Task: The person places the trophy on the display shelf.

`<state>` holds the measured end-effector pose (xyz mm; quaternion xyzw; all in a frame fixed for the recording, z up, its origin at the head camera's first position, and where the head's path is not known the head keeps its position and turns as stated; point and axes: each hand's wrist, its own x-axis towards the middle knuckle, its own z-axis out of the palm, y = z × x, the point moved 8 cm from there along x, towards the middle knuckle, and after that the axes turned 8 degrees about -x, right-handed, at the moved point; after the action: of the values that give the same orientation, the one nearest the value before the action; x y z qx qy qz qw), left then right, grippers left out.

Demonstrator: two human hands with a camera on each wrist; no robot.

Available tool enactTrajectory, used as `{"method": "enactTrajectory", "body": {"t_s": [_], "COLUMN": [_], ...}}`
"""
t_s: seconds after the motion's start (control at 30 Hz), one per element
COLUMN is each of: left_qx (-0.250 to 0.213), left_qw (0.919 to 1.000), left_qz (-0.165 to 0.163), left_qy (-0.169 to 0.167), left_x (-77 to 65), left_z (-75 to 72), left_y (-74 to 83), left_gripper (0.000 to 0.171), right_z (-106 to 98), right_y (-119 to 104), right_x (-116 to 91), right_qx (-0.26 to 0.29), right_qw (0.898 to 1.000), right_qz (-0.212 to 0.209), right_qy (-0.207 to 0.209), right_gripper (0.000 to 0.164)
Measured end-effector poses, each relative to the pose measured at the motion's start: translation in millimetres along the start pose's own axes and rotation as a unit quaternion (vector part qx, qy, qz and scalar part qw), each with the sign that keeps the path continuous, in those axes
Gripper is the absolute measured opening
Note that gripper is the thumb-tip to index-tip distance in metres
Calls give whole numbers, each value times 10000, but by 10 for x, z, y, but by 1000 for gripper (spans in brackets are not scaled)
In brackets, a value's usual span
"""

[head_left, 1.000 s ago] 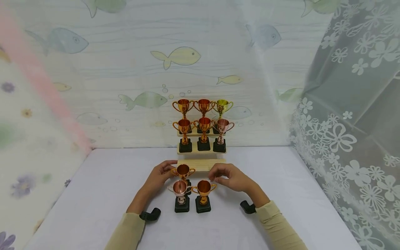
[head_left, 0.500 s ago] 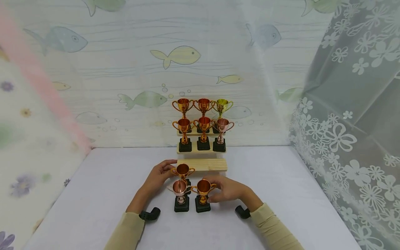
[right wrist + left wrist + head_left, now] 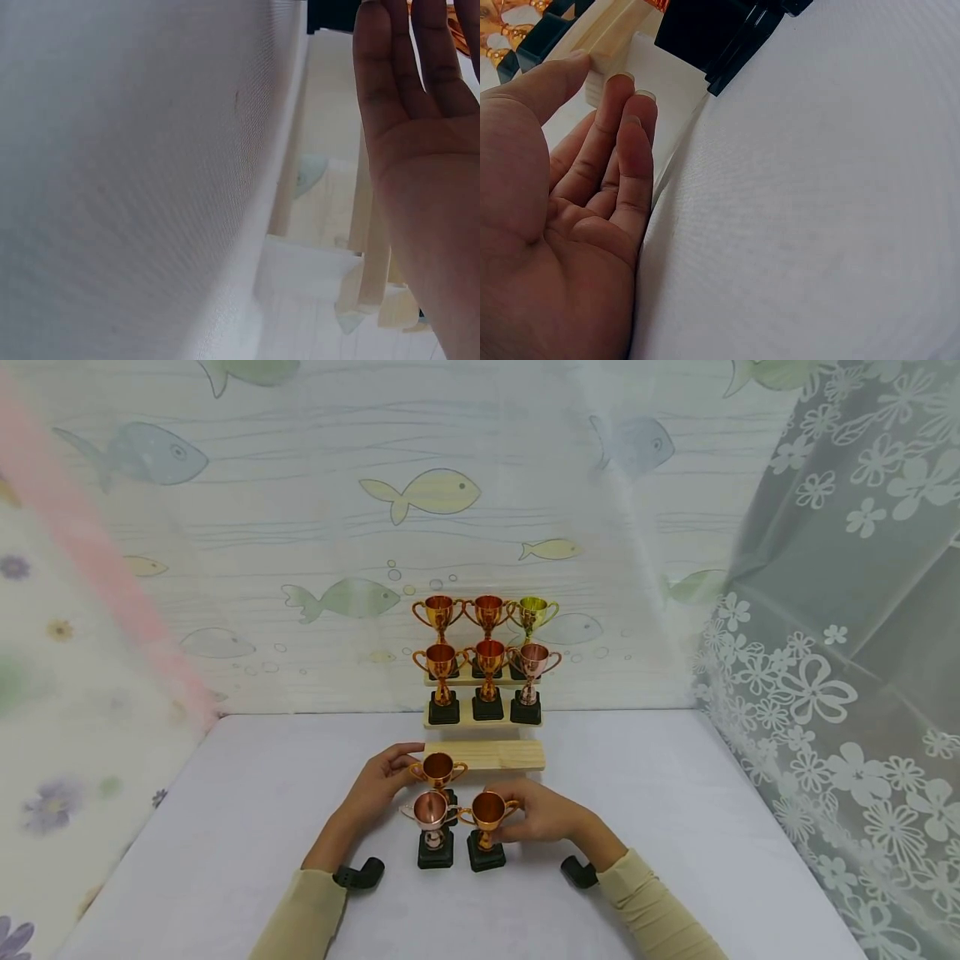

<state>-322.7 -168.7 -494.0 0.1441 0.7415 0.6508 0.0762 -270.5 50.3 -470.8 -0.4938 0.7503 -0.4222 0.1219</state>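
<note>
In the head view my right hand [image 3: 547, 810] holds a gold-coloured trophy cup [image 3: 488, 811] at its stem, from the right side. Its black base [image 3: 330, 16] peeks in at the top of the right wrist view; the fingers hide much of the cup there. My left hand [image 3: 381, 783] rests with a fingertip at the left end of the bare lowest wooden shelf [image 3: 491, 756], and its fingers are loosely bent around nothing. Close beside it stands another gold trophy cup [image 3: 438, 768], with a rose-gold trophy cup [image 3: 431, 811] in front of that one.
Behind the hands rises a stepped wooden rack. Its middle shelf [image 3: 474, 720] bears two gold cups and a rose-gold cup [image 3: 534, 664]; the top one holds two copper-gold cups and a yellow-gold cup [image 3: 533, 614]. A white cloth [image 3: 300, 760] covers the table; patterned sheets hang around.
My right hand has left the shelf's right side, come nearer the front and taken hold of the right-hand gold trophy cup. The left hand has stayed where it was.
</note>
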Motion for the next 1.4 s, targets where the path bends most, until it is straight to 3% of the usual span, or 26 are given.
{"method": "enactTrajectory", "body": {"t_s": [0.2,0.5,0.7,0.9,1.03,1.23,1.4], "left_qx": [43,75,-36,-159,-153,-153,-73], "left_qw": [10000,9999,9999,9998,9998,9998,9999], "left_qz": [27,33,77,49,24,41,19], "left_qy": [-12,80,97,112,118,112,115], "left_x": [10,121,134,140,133,138,145], "left_z": [-5,-77,-78,-81,-82,-79,-79], "left_y": [-7,-306,-323,-339,-347,-334,-333], "left_gripper": [46,46,45,45,45,45,44], "right_z": [3,-37,-87,-166,-237,-407,-573], "right_y": [54,43,65,51,32,40,-192], "right_x": [1,-9,-8,-18,-25,-27,15], "right_qx": [175,213,133,325,362,109,4], "right_qw": [9998,9997,9994,9988,9977,9909,9816], "right_qz": [-112,41,275,138,3,560,841], "right_qy": [4,104,181,352,574,1217,1717], "right_gripper": [26,30,32,29,27,30,27]}}
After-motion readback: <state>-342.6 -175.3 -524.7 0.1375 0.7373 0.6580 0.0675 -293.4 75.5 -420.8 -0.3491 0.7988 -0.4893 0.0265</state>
